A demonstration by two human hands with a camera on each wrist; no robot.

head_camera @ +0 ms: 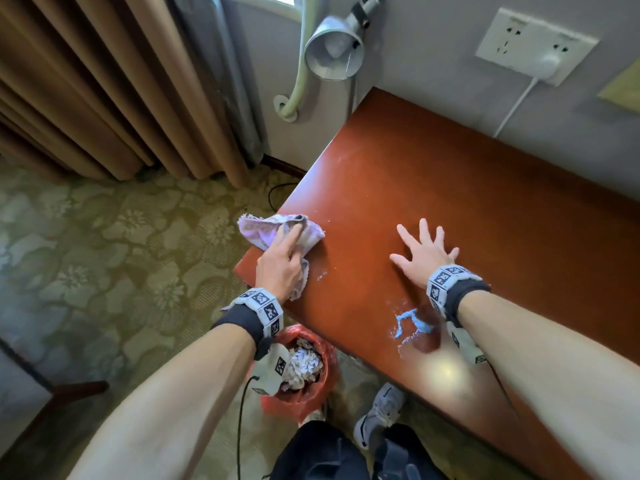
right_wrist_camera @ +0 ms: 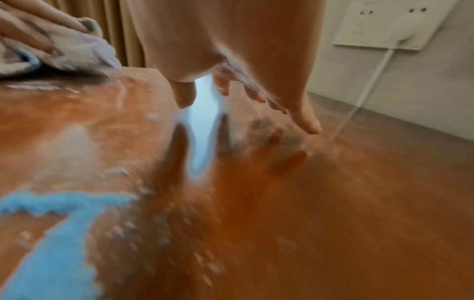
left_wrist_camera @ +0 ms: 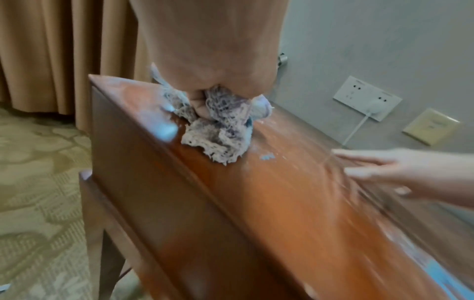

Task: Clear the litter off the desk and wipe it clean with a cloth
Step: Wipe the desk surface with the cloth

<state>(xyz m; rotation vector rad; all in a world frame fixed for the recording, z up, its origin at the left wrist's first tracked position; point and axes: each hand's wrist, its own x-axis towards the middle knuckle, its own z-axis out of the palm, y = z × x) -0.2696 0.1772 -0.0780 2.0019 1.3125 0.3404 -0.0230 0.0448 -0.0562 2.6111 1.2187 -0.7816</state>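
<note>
A person's left hand (head_camera: 278, 268) grips a bunched cloth (head_camera: 277, 230) at the desk's (head_camera: 467, 209) left corner, right hand (head_camera: 424, 252) splayed flat alongside; firm overlapping strokes should reach the blue residue (head_camera: 410, 322) near the front edge.

At twelve o'clock we see a metal lamp (head_camera: 334, 50); at one o'clock, a wall socket (head_camera: 535, 43) with a white plug (head_camera: 549, 65). Tan curtains (head_camera: 104, 88) hang at ten o'clock above patterned carpet (head_camera: 104, 258).
</note>
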